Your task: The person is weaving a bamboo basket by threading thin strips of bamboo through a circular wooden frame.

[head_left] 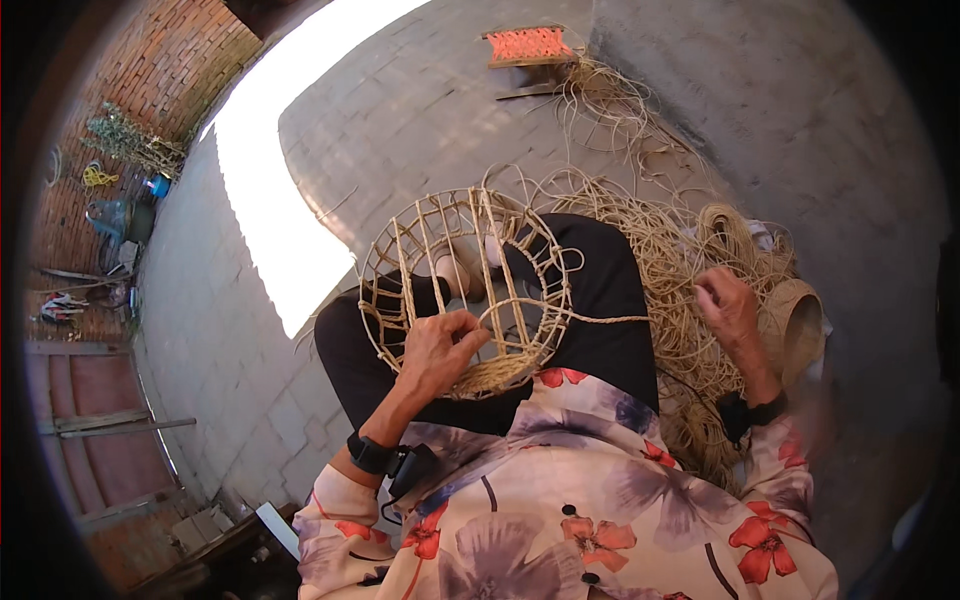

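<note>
A round, openwork basket frame (393, 230) wound with straw-coloured cord rests on my lap, tilted, with parallel strands strung across it. My left hand (440, 350) lies over its near side, fingers and thumb pinched on a cord (610, 319). That cord arcs over the right rim and stretches to the right, where it gets lost against the tangled strands. My right hand (728, 305) is off the basket, above the pile of loose cord (670, 265). Its fingers are curled together, and what they hold is hidden.
A cord coil (725, 235) and a woven roll (795, 315) lie at my right. Farther off stands a small rack with an orange-red top (527, 45), loose strands beside it. A brick wall (170, 60) with plants and tools runs along the left. Bright sunlight covers part of the paving.
</note>
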The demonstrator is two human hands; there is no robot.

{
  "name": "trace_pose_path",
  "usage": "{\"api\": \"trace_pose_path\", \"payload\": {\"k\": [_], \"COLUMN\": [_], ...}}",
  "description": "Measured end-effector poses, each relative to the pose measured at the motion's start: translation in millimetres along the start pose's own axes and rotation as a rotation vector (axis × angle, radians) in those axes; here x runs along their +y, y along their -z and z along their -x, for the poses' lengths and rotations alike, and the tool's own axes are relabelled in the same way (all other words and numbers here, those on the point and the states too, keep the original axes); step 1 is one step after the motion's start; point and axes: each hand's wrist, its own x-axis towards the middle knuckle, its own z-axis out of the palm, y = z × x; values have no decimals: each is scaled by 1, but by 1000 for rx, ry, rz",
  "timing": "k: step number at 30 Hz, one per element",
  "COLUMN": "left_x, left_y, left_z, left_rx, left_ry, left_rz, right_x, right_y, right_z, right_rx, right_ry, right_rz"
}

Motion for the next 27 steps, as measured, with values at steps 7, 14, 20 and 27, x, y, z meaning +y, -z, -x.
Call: {"api": "trace_pose_path", "payload": {"k": [7,14,20,27], "left_x": [6,7,15,12], "left_y": [-2,-7,-18,-8], "left_z": [11,14,-13,-42], "left_rx": [3,140,181,-225], "left_ry": [-31,-171,-322,-183], "left_rz": [-52,-130,-292,-185], "right_x": [-117,-130,-148,-157], "right_y": [-69,-98,-93,-94], "right_z": [-2,2,4,-1], "right_rx": [-241,-365,-441,-591], "right_ry": [522,549,542,424], "right_rz": [-418,-462,-216,-95]}}
